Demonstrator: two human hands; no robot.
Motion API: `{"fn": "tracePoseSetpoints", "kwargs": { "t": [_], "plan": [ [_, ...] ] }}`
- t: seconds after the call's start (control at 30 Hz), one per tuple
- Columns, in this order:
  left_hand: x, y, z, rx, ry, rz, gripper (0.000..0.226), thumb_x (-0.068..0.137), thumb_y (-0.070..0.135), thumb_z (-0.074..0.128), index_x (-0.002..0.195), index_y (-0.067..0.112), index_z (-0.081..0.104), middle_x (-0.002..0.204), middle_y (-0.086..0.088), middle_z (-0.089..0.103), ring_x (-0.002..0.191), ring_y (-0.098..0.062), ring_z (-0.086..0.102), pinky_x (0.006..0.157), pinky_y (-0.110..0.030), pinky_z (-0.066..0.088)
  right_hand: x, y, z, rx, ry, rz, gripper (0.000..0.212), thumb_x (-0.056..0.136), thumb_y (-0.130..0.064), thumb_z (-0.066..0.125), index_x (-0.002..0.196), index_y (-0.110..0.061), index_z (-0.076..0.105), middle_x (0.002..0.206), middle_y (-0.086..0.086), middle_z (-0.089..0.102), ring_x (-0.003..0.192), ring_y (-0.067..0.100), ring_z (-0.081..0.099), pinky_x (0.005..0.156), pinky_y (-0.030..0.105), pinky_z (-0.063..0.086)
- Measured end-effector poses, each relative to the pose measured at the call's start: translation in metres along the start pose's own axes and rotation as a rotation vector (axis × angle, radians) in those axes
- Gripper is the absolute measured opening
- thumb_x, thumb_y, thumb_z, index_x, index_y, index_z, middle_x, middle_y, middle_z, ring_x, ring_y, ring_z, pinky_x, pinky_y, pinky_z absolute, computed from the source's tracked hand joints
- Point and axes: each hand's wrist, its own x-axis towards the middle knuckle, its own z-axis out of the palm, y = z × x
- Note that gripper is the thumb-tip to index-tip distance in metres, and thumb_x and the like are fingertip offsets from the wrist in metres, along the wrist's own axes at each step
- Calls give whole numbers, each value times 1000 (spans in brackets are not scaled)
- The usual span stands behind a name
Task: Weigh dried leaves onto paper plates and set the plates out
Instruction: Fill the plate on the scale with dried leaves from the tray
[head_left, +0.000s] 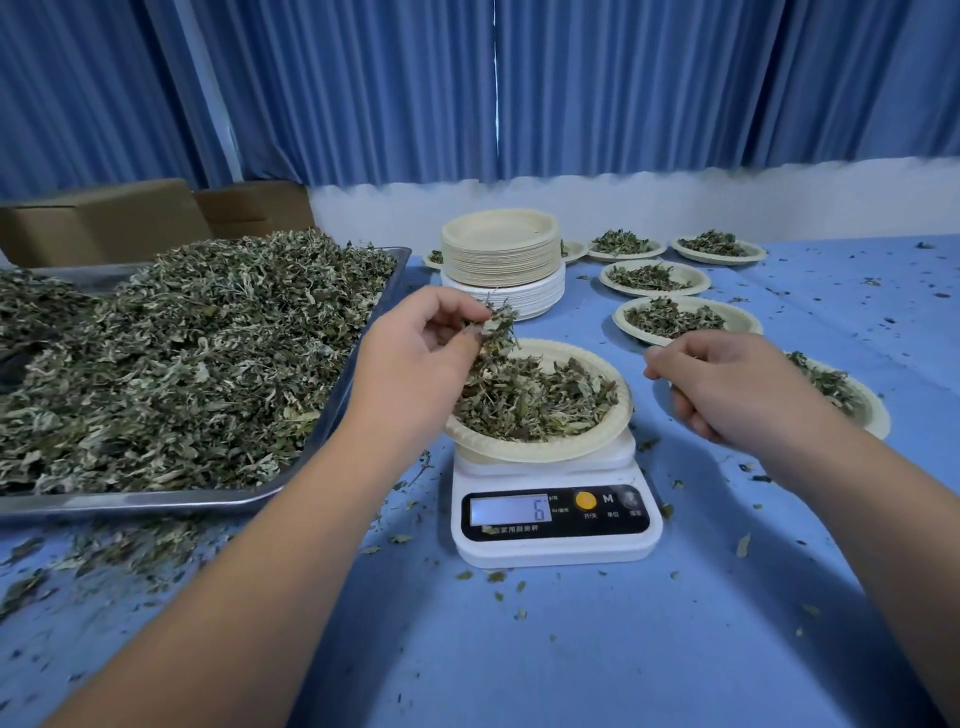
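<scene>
A white kitchen scale stands in the middle of the blue table, its display reading 6. On it sits a paper plate filled with dried leaves. My left hand hovers over the plate's left rim, pinching a small clump of dried leaves. To the right of the plate my right hand is loosely curled, with nothing seen in it. A steel tray heaped with dried leaves lies on the left.
A tall stack of empty paper plates stands behind the scale. Several filled plates lie in rows at the right and back. Cardboard boxes sit behind the tray. Leaf crumbs litter the blue cloth; blue curtains hang behind.
</scene>
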Motion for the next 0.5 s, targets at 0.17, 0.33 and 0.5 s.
{"fn": "tracePoseSetpoints", "kwargs": {
  "t": [0.17, 0.33, 0.5],
  "plan": [
    [-5, -1, 3, 102, -49, 30, 34, 86, -2, 65, 76, 31, 65, 81, 6, 65, 69, -5, 59, 64, -17, 46, -2, 0, 0, -19, -9, -12, 28, 92, -35, 58, 77, -13, 66, 45, -5, 52, 38, 12, 41, 38, 20, 37],
    [-9, 0, 5, 237, -59, 159, 31, 81, 4, 73, 74, 32, 64, 81, 17, 62, 76, 2, 59, 71, -9, 44, -3, -1, 0, -33, -9, -13, 27, 92, -36, 57, 78, -14, 66, 44, -6, 51, 38, 12, 41, 42, 22, 36],
    [-10, -2, 5, 314, -42, 233, 15, 80, 13, 77, 80, 26, 69, 75, 17, 59, 73, 7, 53, 69, -4, 37, -4, -2, 2, -35, -15, -8, 27, 91, -37, 58, 77, -15, 67, 45, -5, 51, 39, 12, 41, 43, 23, 37]
  ]
}}
